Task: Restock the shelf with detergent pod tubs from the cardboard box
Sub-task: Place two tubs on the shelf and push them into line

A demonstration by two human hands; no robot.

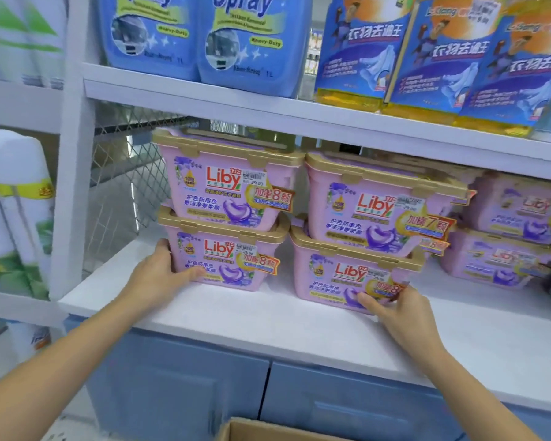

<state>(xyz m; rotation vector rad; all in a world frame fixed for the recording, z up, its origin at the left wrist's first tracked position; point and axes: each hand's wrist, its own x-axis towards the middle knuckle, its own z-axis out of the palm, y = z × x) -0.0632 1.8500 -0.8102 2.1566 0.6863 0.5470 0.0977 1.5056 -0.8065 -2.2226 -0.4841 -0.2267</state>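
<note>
Your left hand point(164, 272) lies against the lower left corner of the bottom-left pink plastic tub with the gold clip-on lid point(223, 256), fingers spread along its front edge and thumb round its side. Your right hand point(392, 308) presses the lower right front of the neighbouring bottom tub point(350, 270), fingers part curled on its label; neither hand has a tub lifted. Both tubs sit on the white shelf board point(268, 319), each with a second tub stacked on top, and a blurred third stack point(506, 237) stands further right.

These tubs look rigid and moderately heavy for their size, with smooth, glossy tapered walls that could slip under a light pinch. Take them under the gold rim or flat against both side walls, not by the lid clips or the paper stickers. Push low on a bottom tub and the upper one may tip, so steady the stack.

The brown cardboard box point(252, 429) shows only its top edge below you; its contents are hidden.
</note>
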